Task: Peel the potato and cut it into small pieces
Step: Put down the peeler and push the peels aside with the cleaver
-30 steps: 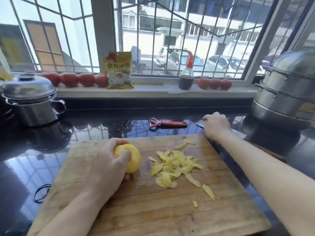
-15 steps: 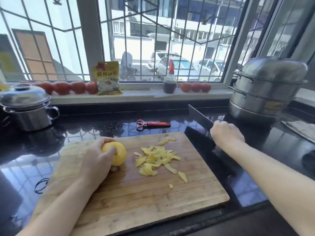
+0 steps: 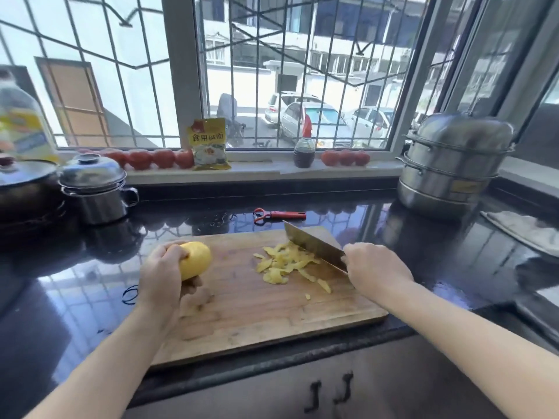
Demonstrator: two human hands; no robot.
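Note:
A peeled yellow potato point(image 3: 196, 259) is at the left end of the wooden cutting board point(image 3: 260, 313), and my left hand point(image 3: 165, 276) grips it from the left. My right hand point(image 3: 375, 269) grips the handle of a broad cleaver point(image 3: 313, 244). Its blade lies over the board's far right part, against the heap of yellow peelings point(image 3: 284, 263). A red peeler point(image 3: 279, 215) lies on the black counter just behind the board.
A small steel pot point(image 3: 96, 189) and a dark pan stand at the left, a tall steel steamer point(image 3: 453, 164) at the right. Tomatoes point(image 3: 151, 158), a yellow packet point(image 3: 208, 143) and a sauce bottle point(image 3: 304, 149) line the sill. A cloth point(image 3: 526, 228) lies far right.
My right hand took the cleaver from the counter right of the board and brought it left over the board to the peelings. My left hand kept hold of the potato.

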